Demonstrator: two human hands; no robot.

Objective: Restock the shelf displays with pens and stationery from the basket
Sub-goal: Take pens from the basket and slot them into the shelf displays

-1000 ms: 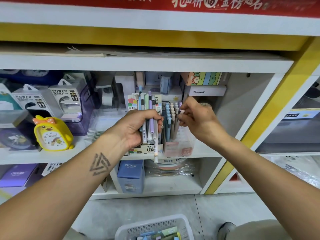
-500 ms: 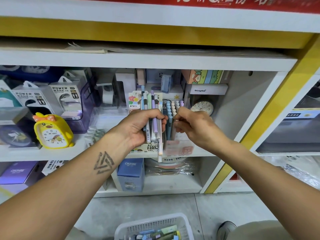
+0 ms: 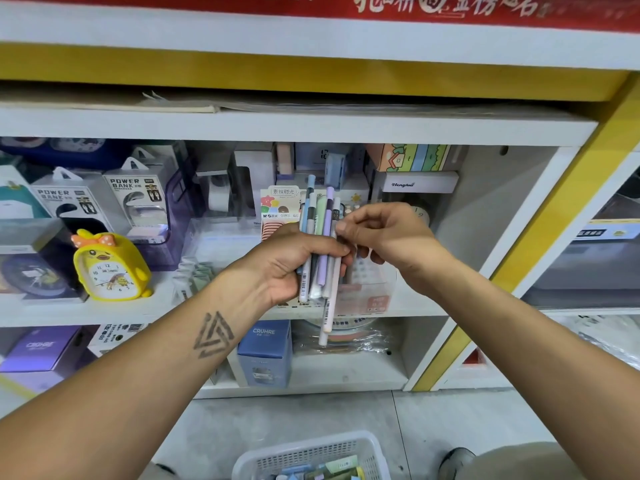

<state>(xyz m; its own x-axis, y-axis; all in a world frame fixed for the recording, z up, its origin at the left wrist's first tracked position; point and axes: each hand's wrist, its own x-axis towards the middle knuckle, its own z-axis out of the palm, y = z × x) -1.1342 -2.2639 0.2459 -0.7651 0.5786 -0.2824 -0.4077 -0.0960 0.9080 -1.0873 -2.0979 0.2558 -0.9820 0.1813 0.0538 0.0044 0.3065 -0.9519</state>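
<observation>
Gripping a bundle of pastel pens (image 3: 320, 251) upright, the left hand (image 3: 294, 261) was raised in front of the middle shelf (image 3: 104, 313), just right of the yellow duck alarm clock (image 3: 110, 266). The right hand (image 3: 384, 233) pinched the upper part of the rightmost white pen (image 3: 333, 268) in that bundle. Far below the clock, the white basket (image 3: 311, 455) sat on the floor, holding more stationery.

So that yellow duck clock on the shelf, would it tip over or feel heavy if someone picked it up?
The yellow duck clock looks like hollow moulded plastic, so probably light for its size. It stands upright on two small feet near the shelf edge, so a push might topple it. Its rounded, glossy body could be a bit slippery, and the clock face probably scratches or cracks easily.
</observation>
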